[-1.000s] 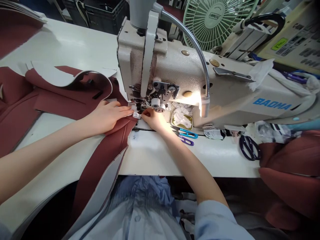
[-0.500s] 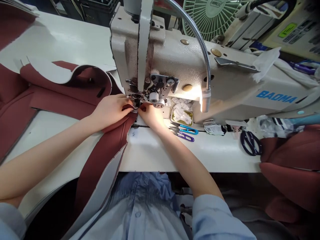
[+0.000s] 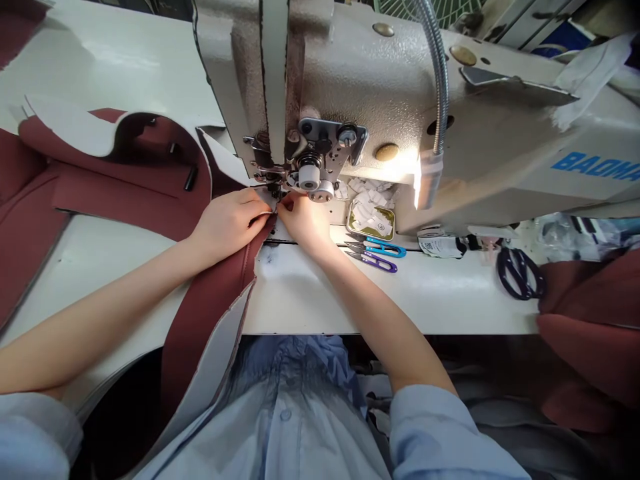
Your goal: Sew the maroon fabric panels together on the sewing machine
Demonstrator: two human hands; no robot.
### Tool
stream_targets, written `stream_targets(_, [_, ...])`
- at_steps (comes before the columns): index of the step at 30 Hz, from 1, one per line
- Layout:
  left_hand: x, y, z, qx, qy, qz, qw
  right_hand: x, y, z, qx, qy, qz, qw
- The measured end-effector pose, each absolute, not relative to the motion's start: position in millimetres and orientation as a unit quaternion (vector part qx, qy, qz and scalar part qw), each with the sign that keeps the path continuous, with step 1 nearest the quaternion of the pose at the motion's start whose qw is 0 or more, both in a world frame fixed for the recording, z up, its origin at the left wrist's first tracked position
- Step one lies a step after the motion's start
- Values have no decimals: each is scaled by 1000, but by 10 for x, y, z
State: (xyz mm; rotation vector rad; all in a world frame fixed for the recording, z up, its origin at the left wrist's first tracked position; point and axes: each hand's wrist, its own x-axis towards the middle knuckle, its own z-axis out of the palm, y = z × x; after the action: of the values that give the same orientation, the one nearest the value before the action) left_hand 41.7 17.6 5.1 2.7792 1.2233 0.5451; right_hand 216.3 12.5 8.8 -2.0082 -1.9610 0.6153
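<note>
A long strip of maroon fabric (image 3: pixel 213 303) with a pale grey backing runs from the sewing machine (image 3: pixel 320 87) down over the table's front edge. My left hand (image 3: pixel 233 217) lies on the fabric to the left of the needle area, thumb and fingers pinched on its edge, where a pale flap shows. Close beside it, my right hand (image 3: pixel 306 221) has its fingertips pinched together at the fabric edge just in front of the presser foot (image 3: pixel 274 190). The exact grip of the right fingertips is partly hidden. Both hands nearly touch under the machine head.
Right of my hands sit a small tin (image 3: pixel 371 220) of white tags, blue thread snips (image 3: pixel 385 247) and purple snips (image 3: pixel 377 262). Dark-handled scissors (image 3: pixel 521 274) lie farther right, near a maroon pile (image 3: pixel 590 320). More maroon panels (image 3: pixel 115 180) spread leftward. A lamp (image 3: pixel 429 180) shines beside the needle.
The view has shifted closer, so the machine looks larger and higher. Both hands stay at the needle area. A pale flap now shows by my left fingertips where maroon fabric showed before.
</note>
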Motion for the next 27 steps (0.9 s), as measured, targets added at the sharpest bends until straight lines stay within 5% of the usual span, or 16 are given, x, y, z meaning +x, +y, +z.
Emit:
stream_targets(13, [405, 140, 75, 811, 480, 285, 175, 2120, 95, 87, -707, -669, 193, 125])
stream_targets(20, [441, 93, 116, 879, 432, 199, 38, 2108, 82, 104, -710, -661, 208, 122])
stream_targets(27, [409, 119, 76, 910, 387, 141, 35, 2095, 73, 81, -705, -669, 198, 126])
